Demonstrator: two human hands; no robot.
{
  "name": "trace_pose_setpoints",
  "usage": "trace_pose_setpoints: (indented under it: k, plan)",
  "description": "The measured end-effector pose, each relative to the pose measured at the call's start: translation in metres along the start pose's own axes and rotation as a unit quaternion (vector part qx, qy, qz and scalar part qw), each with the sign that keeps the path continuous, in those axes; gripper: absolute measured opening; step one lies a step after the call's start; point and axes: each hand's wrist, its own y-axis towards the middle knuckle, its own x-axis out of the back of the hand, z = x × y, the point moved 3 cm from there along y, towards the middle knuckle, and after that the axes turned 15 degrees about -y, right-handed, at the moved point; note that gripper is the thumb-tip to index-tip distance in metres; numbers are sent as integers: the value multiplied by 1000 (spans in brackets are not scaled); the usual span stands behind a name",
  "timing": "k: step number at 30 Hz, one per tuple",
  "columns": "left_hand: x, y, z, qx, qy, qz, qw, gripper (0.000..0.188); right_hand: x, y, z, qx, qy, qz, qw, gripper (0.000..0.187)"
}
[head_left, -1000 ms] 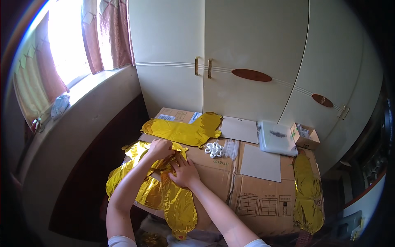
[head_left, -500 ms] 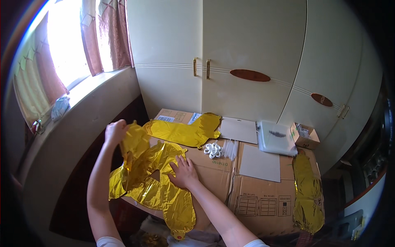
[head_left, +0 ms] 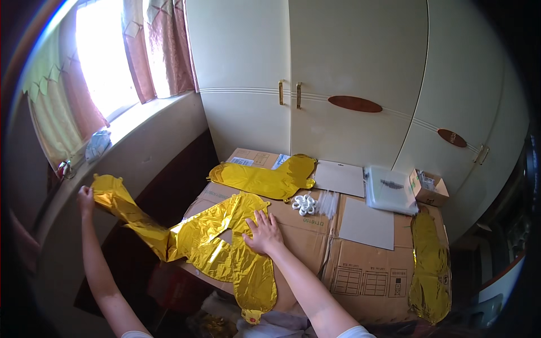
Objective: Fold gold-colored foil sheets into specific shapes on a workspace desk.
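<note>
A deflated gold foil balloon point(head_left: 217, 262) with a small triangular gap in its middle lies creased on the cardboard. My left hand point(head_left: 85, 198) pinches its far-left end, holding that part raised off the left edge of the cardboard. Spread flat, my right hand point(head_left: 264, 234) presses on the balloon's right side, beside the gap. A second flat gold foil balloon point(head_left: 253, 181) rests just behind. To the right of it are a cluster of white rings point(head_left: 304, 205) and a bundle of clear thin sticks point(head_left: 327, 204).
Flattened cardboard point(head_left: 304, 248) covers the work surface. Grey boards point(head_left: 366, 223), a clear plastic-wrapped stack point(head_left: 386, 197) and a small open box point(head_left: 431, 194) occupy the right back. Another gold foil piece point(head_left: 429, 270) lies at the right edge. A cream wardrobe point(head_left: 355, 62) stands behind; a curtained window is left.
My left hand has moved out to the left and slightly down, unfolding the bunched end of the balloon into a stretched strip. My right hand stays pressed on it. The view has shifted slightly.
</note>
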Motion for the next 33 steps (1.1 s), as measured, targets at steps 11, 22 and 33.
trace_pose_setpoints:
  k: [11, 22, 33]
  plan:
    - [203, -5, -29, 93, 187, -231, 950, 22, -6, 1, 0, 0, 18, -38, 999, 66]
    - [141, -75, -251, -294, 183, 1, 938, 24, -2, 4, -16, -53, 131, -228, 963, 70]
    - [72, -356, -485, -639, -51, 281, 715, 23, 137, -101, -43, 97, 745, 101, 652, 82]
